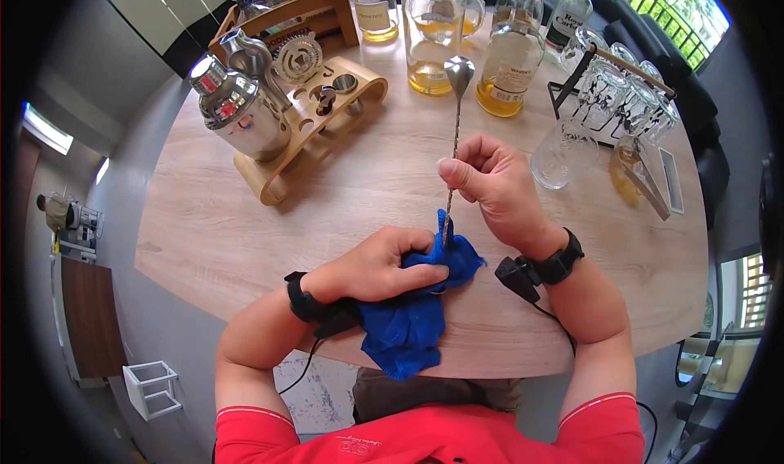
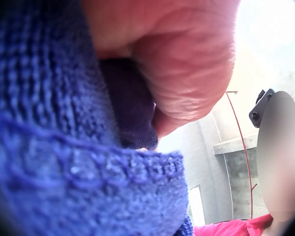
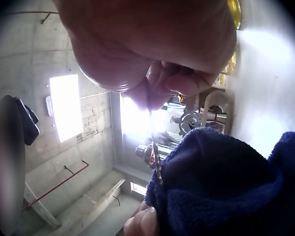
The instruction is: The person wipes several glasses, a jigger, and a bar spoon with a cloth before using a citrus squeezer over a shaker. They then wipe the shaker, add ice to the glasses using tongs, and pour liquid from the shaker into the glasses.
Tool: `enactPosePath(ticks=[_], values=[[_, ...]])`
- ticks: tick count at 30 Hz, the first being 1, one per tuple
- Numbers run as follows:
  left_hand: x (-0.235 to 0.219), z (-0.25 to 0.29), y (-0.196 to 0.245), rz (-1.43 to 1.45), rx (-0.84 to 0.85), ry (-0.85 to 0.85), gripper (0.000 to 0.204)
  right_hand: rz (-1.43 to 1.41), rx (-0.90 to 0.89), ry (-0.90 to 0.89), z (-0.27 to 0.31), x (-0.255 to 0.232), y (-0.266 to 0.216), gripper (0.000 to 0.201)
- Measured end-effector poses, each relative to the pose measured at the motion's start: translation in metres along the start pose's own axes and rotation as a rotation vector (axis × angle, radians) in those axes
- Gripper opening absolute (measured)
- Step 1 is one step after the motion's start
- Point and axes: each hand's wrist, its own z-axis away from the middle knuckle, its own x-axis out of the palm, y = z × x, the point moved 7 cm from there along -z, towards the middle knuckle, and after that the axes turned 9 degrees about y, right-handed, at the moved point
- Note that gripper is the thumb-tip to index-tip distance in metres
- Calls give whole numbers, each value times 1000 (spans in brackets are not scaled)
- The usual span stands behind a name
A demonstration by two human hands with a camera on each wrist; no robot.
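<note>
My right hand (image 1: pixel 500 188) pinches the twisted shaft of a metal bar spoon (image 1: pixel 456 129) between thumb and fingers. The spoon stands nearly upright, its bowl at the top. Its lower end runs into a blue cloth (image 1: pixel 404 329), which my left hand (image 1: pixel 380 265) grips around it near the table's front edge. The spoon's far end is hidden in the cloth. In the left wrist view the cloth (image 2: pixel 88 187) fills the lower left, under the hand. The right wrist view shows the twisted shaft (image 3: pixel 156 160) entering the folded cloth (image 3: pixel 221 182).
A steel shaker (image 1: pixel 245 113) and a strainer (image 1: pixel 298 58) stand on a wooden rack (image 1: pixel 273 174) at the left. Several bottles, among them a whisky bottle (image 1: pixel 510 72), line the back. At the right are a mixing glass (image 1: pixel 562 158), a rack of glasses (image 1: pixel 625 96) and tongs (image 1: pixel 645 188).
</note>
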Motion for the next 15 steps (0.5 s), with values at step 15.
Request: enactPosePath(ticks=[15], values=[[-4,-2,0,3,78,85,23,-80,28,-89,4,6,6,14]])
